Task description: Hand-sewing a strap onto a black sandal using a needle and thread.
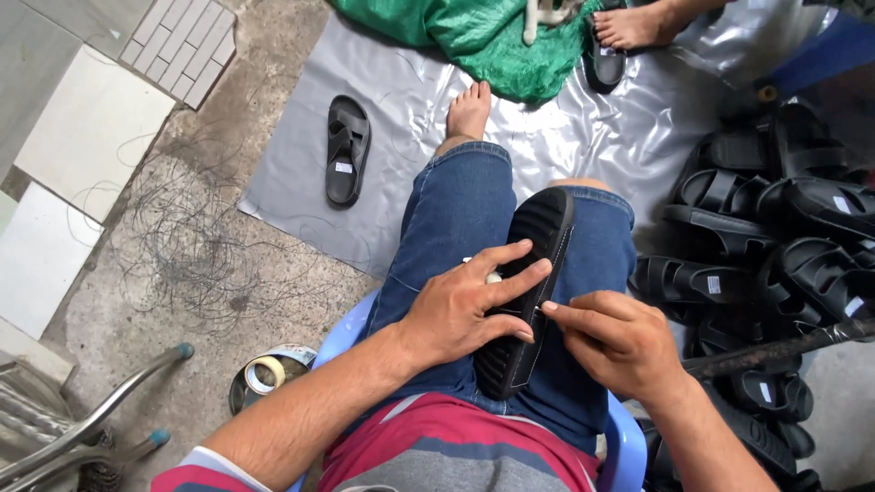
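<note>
Sitting on a pale blue plastic chair point(629, 437), the person is wearing blue jeans point(460, 214) and working over a grey plastic sheet point(410, 100) that is lying spread across the concrete floor point(182, 264). A single black sandal point(347, 150) is lying on that sheet to the left of the person's bare foot point(469, 109), and a green woven sack point(474, 36) is bunching up at the sheet's far edge, near another person's bare foot point(633, 25). A heap of black sandals point(775, 237) is piling up on the right, close beside the knee, with a dark rod point(784, 348) lying across its lower part. Loose thin wire point(191, 246) is tangling over the floor on the left, a roll of tape point(267, 372) is sitting in a small tin beside the chair, and a metal frame point(82, 424) is poking in at the lower left corner. Nothing is blocking the view of the work. A black sandal sole point(533, 264) is resting sole-up along the right thigh. The left hand point(456, 305) is pressing down on it with fingers spread flat across its middle, while the right hand point(620, 342) is pinching something small at the sole's right edge, thumb and forefinger closed together; what it is gripping is too small to tell.
</note>
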